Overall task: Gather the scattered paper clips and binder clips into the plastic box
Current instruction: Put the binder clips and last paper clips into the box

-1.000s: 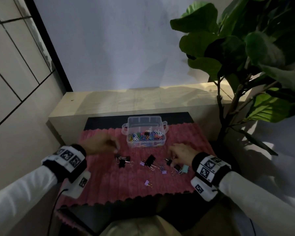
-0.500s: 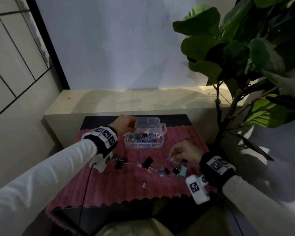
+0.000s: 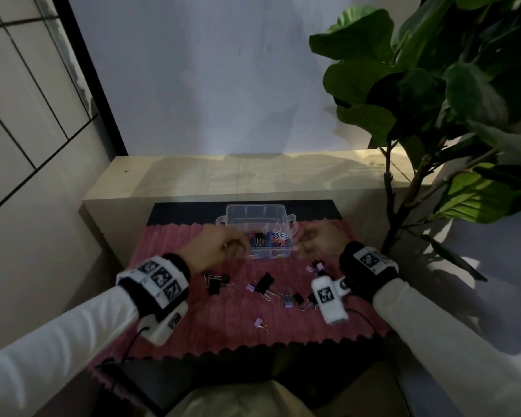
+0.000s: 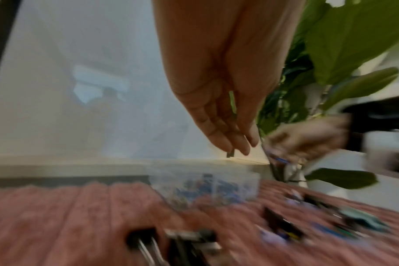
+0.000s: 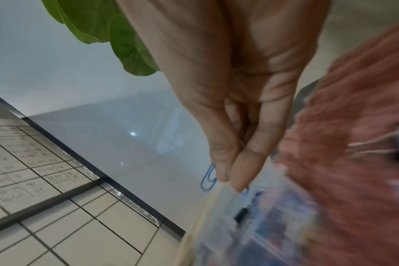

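Both hands have shifted: left hand (image 3: 220, 248) back from the plastic box (image 3: 257, 212), fingers loosely together, apparently empty; right hand (image 3: 319, 240) now beside its right wall, pinching a blue paper clip (image 5: 208, 178) for dropping. Binder clips (image 3: 265, 283) lie nearer me.

Ribbed pink mat (image 3: 223, 326), blue paper clip (image 5: 208, 177)

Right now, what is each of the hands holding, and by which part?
The right hand pinches a blue paper clip by one end between its fingertips. The left hand seems to pinch something small at its fingertips; too blurred to name.
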A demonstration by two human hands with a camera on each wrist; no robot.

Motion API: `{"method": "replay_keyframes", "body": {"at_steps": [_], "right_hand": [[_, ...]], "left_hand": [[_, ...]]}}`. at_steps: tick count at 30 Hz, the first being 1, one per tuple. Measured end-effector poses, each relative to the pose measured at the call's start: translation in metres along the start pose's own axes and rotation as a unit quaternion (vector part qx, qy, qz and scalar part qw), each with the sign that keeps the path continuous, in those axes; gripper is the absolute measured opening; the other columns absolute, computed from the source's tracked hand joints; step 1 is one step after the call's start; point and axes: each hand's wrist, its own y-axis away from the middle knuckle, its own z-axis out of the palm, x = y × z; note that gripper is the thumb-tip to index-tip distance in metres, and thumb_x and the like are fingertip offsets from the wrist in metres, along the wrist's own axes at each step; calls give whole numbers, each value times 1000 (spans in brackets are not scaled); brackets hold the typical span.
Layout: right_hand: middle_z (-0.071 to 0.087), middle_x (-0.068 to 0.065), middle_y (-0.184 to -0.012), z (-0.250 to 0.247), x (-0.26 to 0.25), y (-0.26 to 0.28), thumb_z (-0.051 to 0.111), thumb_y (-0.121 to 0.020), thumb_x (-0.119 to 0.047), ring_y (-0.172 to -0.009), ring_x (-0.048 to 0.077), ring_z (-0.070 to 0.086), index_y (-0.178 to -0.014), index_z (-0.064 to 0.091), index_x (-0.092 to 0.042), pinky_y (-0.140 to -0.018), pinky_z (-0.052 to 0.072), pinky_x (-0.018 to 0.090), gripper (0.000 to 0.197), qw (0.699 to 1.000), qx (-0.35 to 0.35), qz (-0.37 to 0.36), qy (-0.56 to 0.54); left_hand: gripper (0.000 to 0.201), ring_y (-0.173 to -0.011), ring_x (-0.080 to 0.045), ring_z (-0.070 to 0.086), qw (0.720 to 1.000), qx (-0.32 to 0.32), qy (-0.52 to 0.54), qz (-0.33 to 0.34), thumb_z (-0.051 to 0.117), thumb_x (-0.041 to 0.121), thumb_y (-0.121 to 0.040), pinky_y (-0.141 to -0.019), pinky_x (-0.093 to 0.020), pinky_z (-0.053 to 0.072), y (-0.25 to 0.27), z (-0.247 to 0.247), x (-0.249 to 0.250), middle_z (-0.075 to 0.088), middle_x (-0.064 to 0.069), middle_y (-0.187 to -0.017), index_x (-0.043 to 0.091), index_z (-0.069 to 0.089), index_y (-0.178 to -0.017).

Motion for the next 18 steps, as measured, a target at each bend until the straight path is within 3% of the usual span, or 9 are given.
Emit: {"method": "replay_keyframes", "body": {"at_steps": [3, 4, 6, 8, 10, 13, 15, 18], "right_hand": [[64, 12, -69, 4, -23, -32, 65, -75, 11, -60, 20, 66, -71, 60, -1, -63, 59, 29, 14, 998, 50, 6, -45], [63, 15, -70, 8, -29, -42, 61, -77, 13, -60, 22, 65, -68, 58, -2, -63, 59, 33, 17, 994, 73, 21, -77], [58, 17, -69, 20, -42, -57, 49, -84, 14, -48, 19, 63, -66, 53, 1, -48, 57, 30, 22, 983, 111, 42, -140], [57, 17, -69, 32, -48, -66, 47, -85, 13, -41, 14, 61, -68, 55, 1, -41, 53, 24, 22, 985, 120, 43, -115], [63, 13, -77, 40, -47, -69, 59, -82, 8, -59, 17, 65, -79, 63, 2, -52, 57, 24, 8, 996, 85, 36, -15], [68, 16, -97, 41, -43, -64, 62, -82, 1, -91, 25, 65, -95, 69, 0, -81, 57, 36, 14, 995, 14, 18, 98], [69, 17, -103, 36, -42, -57, 60, -82, 4, -92, 23, 65, -94, 70, 0, -85, 54, 32, 16, 993, 33, -11, 111], [70, 19, -97, 17, -34, -47, 58, -82, 5, -84, 19, 63, -87, 70, -4, -82, 54, 31, 16, 992, 55, -45, 100]], "left_hand": [[19, -94, -9, 59, 995, -99, 12, 27, 56, 8, -86, -79, -6, 37, 16, 29, 21, 68, -5, -106, 9, 67, -101], [21, -99, -12, 59, 994, -108, 13, 34, 56, 10, -87, -85, -10, 40, 16, 41, 27, 66, -6, -111, 10, 65, -105], [30, -110, -22, 55, 992, -116, 4, 45, 54, 12, -87, -97, -30, 43, 11, 63, 37, 58, -11, -123, 9, 58, -117], [36, -110, -32, 53, 988, -146, -23, 39, 49, 9, -87, -94, -38, 44, 3, 80, 46, 52, -19, -126, 3, 49, -123], [35, -104, -36, 54, 983, -177, -34, 22, 47, 5, -87, -87, -39, 44, -2, 89, 54, 53, -23, -119, 3, 46, -122], [29, -101, -35, 54, 982, -185, -39, 3, 49, 8, -88, -84, -36, 42, -8, 93, 58, 54, -24, -117, 1, 51, -116], [28, -101, -35, 55, 981, -185, -50, 5, 54, 14, -86, -85, -37, 44, -11, 92, 55, 54, -22, -118, -1, 55, -109], [26, -98, -32, 54, 982, -177, -56, 36, 59, 20, -83, -82, -39, 46, -13, 92, 50, 53, -18, -113, 0, 57, -100]]}}
